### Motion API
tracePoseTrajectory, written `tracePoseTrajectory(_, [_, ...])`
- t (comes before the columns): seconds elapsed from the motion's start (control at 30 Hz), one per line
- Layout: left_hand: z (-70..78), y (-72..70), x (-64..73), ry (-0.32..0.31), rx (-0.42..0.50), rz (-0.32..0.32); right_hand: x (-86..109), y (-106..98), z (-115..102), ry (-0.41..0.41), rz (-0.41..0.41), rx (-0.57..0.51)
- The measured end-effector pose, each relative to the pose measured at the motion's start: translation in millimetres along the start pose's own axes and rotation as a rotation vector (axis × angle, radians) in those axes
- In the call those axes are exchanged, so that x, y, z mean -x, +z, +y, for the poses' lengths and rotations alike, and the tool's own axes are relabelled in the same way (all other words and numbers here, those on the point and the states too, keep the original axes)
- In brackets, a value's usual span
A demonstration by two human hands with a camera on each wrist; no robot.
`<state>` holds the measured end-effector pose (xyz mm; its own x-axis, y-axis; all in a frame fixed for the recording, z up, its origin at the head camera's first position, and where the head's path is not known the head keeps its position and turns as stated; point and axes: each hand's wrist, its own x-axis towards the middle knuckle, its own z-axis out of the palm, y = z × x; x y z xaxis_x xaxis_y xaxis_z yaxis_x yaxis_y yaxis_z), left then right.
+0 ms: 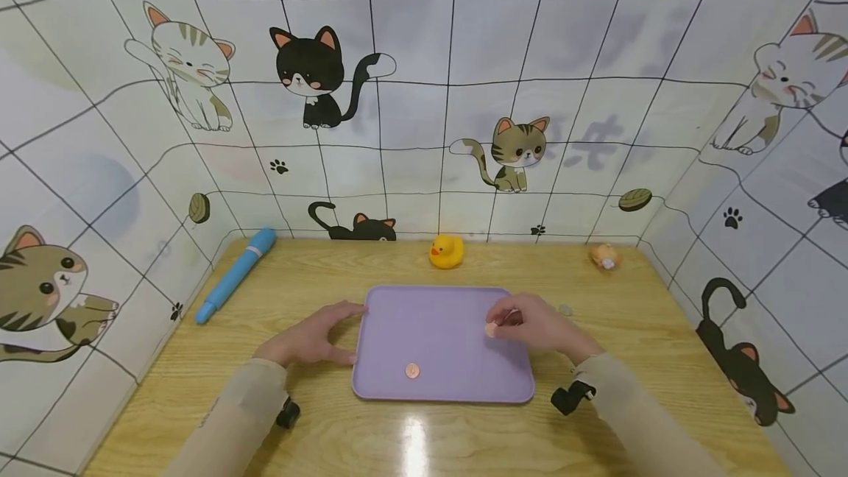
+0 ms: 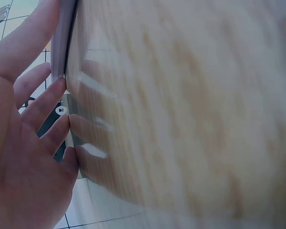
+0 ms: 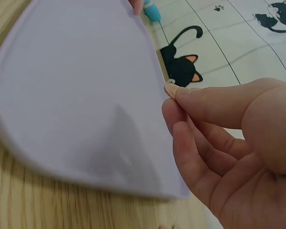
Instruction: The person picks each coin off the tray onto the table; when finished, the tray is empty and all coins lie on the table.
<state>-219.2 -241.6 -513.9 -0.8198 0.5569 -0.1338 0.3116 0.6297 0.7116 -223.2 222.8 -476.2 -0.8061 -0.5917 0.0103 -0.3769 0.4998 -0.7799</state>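
A lilac tray (image 1: 440, 344) lies on the wooden table, with one copper coin (image 1: 413, 370) flat on it near the front left. At the tray's left edge my left hand (image 1: 311, 333) touches the rim with thumb and fingers spread. In the left wrist view, the fingers of that hand (image 2: 43, 129) reach straight along the tabletop. My right hand (image 1: 530, 322) is over the tray's right part. Between its thumb and index finger it pinches a second copper coin (image 3: 170, 90), held above the tray surface, which carries the hand's shadow.
Behind the tray sits a yellow rubber duck (image 1: 447, 252). A blue marker-shaped stick (image 1: 235, 276) lies at the back left, and a small orange figure (image 1: 606, 256) at the back right. Beside my right hand a greyish disc (image 1: 565, 310) lies on the table (image 1: 464, 440). Cat-print sheets (image 1: 411, 116) surround three sides.
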Motion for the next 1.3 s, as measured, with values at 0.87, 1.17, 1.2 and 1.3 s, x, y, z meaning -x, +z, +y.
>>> tracePoseTrajectory(0.87, [0.1,-1.2,0.8,0.005,0.002,-0.009,77.1,-48.8,46.3,0.142,0.158,0.105])
tracePoseTrajectory(1.17, [-1.9,-1.5,-0.4,0.020,0.011,-0.004,91.6,-53.4,56.3,0.189,0.179,0.174])
tracePoseTrajectory(1.2, [-2.3,-1.4,-0.5,0.018,0.012,-0.005,92.6,-53.6,57.1,0.192,0.180,0.186])
tracePoseTrajectory(1.3, [-3.7,-0.9,-1.0,0.015,0.008,-0.007,95.2,-53.2,58.4,0.215,0.186,0.217])
